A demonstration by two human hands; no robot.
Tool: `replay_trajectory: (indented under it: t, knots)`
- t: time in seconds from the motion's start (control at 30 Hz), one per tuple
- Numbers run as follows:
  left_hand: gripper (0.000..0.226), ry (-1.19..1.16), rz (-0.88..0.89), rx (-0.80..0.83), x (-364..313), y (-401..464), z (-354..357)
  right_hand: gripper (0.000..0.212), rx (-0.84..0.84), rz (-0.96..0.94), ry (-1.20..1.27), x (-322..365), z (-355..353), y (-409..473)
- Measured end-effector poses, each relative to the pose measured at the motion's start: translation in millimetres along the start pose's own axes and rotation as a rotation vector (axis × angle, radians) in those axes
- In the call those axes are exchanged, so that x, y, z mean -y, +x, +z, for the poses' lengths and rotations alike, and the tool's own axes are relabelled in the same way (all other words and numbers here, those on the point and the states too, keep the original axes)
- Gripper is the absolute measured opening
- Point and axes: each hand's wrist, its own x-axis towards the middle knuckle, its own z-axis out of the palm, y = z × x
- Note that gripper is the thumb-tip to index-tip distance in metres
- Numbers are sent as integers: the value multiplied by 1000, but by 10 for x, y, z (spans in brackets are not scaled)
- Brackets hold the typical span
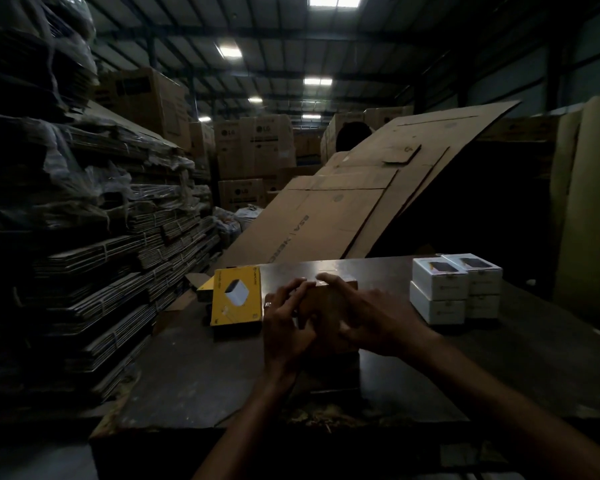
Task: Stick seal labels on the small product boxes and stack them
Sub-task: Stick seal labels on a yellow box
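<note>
on the dark table (194, 368), left hand (284, 320) and right hand (364, 317) together grip a brown box (329, 306); white boxes (454, 289) stacked nearby.

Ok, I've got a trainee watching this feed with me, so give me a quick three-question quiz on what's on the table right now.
1. True or false: the white boxes at the right of the table are stacked two high.
2. Which box do both hands rest on? A) the yellow box B) the brown box C) a white box
3. Fill in: the yellow box lies to the ____ of the left hand.

Key
1. True: an upper layer sits on a lower one.
2. B: the left hand and right hand both lie on the brown box.
3. left
</note>
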Motion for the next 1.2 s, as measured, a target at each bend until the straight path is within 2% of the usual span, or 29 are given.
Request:
replay_trajectory:
  t: [0.13, 0.2, 0.27, 0.3, 0.43, 0.63, 0.7, 0.8, 0.9, 0.97, 1.07, 1.2]
  knots:
    - [61, -8, -24, -1, 12, -1, -2, 87, 21, 39, -39, 25, 47, -61]
    - [64, -9, -29, 11, -6, -7, -20, 88, 22, 121, 138, -51, 83, -28]
    - [65, -16, -29, 17, -15, -14, -36, 87, -40, 186, 381, -112, 128, -5]
    - [66, -19, -31, 17, -18, -21, -40, 84, -83, 200, 428, -136, 142, 4]
    - [67, -10, -17, -1, -69, -53, -46, 65, -239, 255, 399, -149, 154, -3]
    - [68, 131, -5, 9, -166, -138, -78, 59, -230, 358, 490, -42, 204, -94]
    - [60, 108, -29, 0, -235, -186, -111, 51, -286, 344, 582, -6, 241, -158]
    - [36, 1, -88, -28, -367, -213, -188, 34, -350, 363, 649, 47, 234, -266]
    - [12, -103, -146, -47, -474, -215, -258, 35, -374, 367, 672, 93, 210, -351]
    - [7, -138, -189, -63, -547, -215, -291, 38, -376, 368, 715, 120, 197, -398]
    - [21, -203, -282, -44, -602, -226, -308, 37, -373, 368, 772, 145, 160, -463]
    - [53, -287, -407, 56, -549, -242, -306, 23, -385, 421, 813, 65, 174, -508]
